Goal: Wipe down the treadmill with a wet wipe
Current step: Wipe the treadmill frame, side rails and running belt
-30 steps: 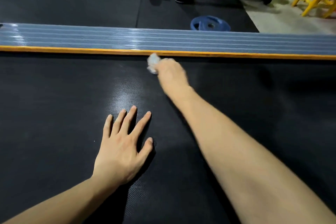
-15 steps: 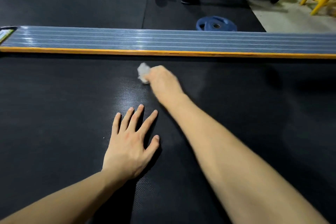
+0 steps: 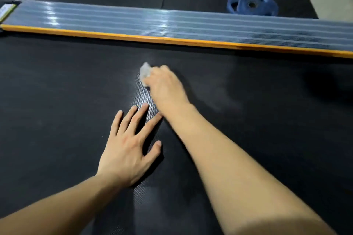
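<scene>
- Since a second ago the right hand [image 3: 165, 85] has drawn the wipe [image 3: 144, 73] back from the orange edge strip [image 3: 172, 41] toward the person; the left hand has stayed put.
- Treadmill belt [image 3: 57, 86]: black, textured, filling most of the view.
- Ribbed grey side rail [image 3: 172, 23]: runs along the far edge, beyond the orange strip.
- Blue weight plate [image 3: 252, 5]: flat on the floor beyond the rail.
- Left hand [image 3: 127, 149]: released, palm flat on the belt, fingers spread.
- Right hand: clenched around the wipe, pressing it to the belt.
- Wipe: crumpled, white, mid-belt, well short of the strip.
</scene>
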`<state>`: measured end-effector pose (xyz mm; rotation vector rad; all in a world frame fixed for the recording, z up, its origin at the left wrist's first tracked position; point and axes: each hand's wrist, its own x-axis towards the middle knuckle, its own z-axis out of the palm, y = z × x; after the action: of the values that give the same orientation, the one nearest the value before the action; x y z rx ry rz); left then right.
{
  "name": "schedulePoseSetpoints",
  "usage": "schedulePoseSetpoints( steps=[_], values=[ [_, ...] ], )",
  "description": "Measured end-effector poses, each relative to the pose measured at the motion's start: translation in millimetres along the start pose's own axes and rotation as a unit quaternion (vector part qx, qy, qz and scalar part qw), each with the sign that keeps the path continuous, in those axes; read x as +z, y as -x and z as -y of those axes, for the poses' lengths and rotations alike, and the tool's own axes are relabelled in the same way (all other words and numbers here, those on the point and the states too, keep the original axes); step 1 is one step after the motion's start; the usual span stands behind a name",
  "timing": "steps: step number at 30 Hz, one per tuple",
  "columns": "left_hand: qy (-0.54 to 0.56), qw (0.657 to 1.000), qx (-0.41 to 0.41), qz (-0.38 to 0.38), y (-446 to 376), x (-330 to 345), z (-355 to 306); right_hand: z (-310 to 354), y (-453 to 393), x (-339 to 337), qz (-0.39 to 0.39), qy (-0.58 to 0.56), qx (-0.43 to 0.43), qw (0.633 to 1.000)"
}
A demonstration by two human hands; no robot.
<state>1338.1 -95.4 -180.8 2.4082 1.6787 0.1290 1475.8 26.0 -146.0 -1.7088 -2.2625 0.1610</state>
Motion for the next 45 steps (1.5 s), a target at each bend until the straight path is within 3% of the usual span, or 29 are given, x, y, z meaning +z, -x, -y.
schedulePoseSetpoints(
  steps=[2,3,5,8,11,13,16,19,21,24,27,32,36,39,43,45],
  values=[
    [0.0,1.0,-0.004,0.007,0,-2,-1,-10,10,-2,0.025,0.013,-0.072,0.997],
    [0.0,1.0,-0.005,0.011,0,-3,-2,-31,17,-7,0.016,0.034,-0.07,0.997],
    [-0.003,1.0,-0.005,0.014,0,-4,-2,-90,39,-18,-0.029,0.072,0.002,0.997],
    [-0.019,1.0,-0.008,0.023,0,-3,-2,-154,78,-41,-0.063,0.079,0.178,0.979],
    [-0.027,0.999,-0.005,0.021,0,-2,-1,-154,89,-58,-0.057,0.088,0.299,0.948],
    [-0.026,0.999,0.0,0.021,0,-1,0,-126,70,-51,-0.073,0.087,0.332,0.936],
    [-0.022,0.999,0.011,0.032,-2,-1,3,-48,26,-18,-0.044,0.042,0.276,0.959],
    [-0.023,0.998,0.024,0.048,-1,1,9,41,-6,8,0.057,-0.009,0.096,0.994],
    [-0.015,0.998,0.028,0.047,-2,2,9,47,-6,11,0.076,-0.016,0.028,0.997],
    [-0.006,0.999,0.027,0.032,-3,0,7,-19,25,-5,0.019,0.043,0.141,0.989],
    [-0.007,0.999,0.03,0.013,-1,1,7,-89,77,-38,-0.066,0.073,0.33,0.939],
    [0.04,0.996,0.073,0.015,10,-10,23,-88,83,-30,-0.108,0.072,0.378,0.917],
    [-0.023,0.998,0.058,-0.004,69,-24,85,-73,82,-30,-0.127,0.074,0.403,0.903],
    [-0.042,0.998,0.052,0.019,84,-18,103,-9,61,-6,-0.116,0.083,0.352,0.925],
    [-0.026,0.998,0.058,0.011,79,-13,102,106,34,38,-0.078,0.009,0.151,0.985],
    [-0.024,0.998,0.053,0.002,83,-14,103,98,42,39,-0.056,-0.006,0.078,0.995]
  ],
)
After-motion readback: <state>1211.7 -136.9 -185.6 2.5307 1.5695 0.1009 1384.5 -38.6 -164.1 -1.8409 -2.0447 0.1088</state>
